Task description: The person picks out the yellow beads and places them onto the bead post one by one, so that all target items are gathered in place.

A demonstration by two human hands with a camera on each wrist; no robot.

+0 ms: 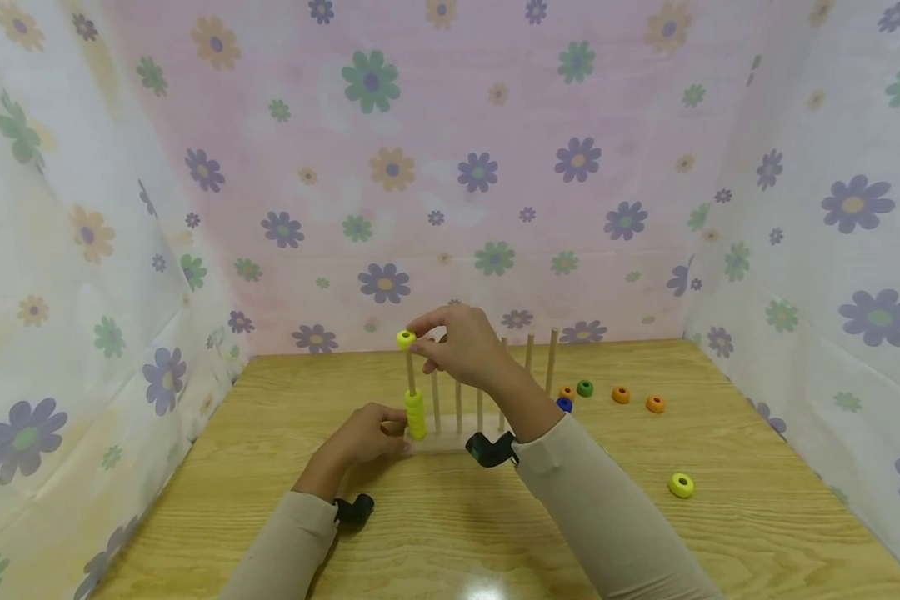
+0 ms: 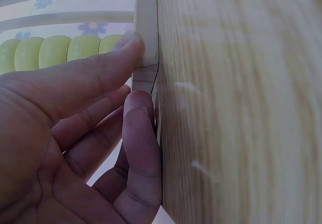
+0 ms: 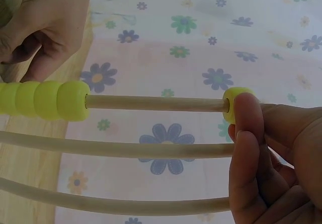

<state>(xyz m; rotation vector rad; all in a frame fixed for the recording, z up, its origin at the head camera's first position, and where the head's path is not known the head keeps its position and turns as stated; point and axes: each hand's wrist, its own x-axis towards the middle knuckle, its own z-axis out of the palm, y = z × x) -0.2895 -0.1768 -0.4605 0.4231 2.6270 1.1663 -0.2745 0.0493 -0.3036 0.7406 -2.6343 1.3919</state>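
A wooden rack with upright pegs stands on the table, its flat base [image 1: 442, 444] lying along the wood. Several yellow beads [image 1: 416, 415] are stacked low on its leftmost peg [image 3: 156, 103]. My right hand [image 1: 465, 346] pinches one more yellow bead [image 1: 406, 339] at the top of that peg; in the right wrist view the peg's tip enters the bead's hole. My left hand [image 1: 363, 433] grips the left end of the base [image 2: 147, 27], thumb on its upper face beside the lowest bead and fingers at the end and underside.
To the right of the rack lie orange beads [image 1: 621, 395], a green bead [image 1: 585, 387] and a blue bead [image 1: 564, 404]. Another yellow bead [image 1: 681, 485] sits nearer the front right. Flowered cloth [image 1: 480, 217] walls the table [image 1: 457, 533] at the back and sides.
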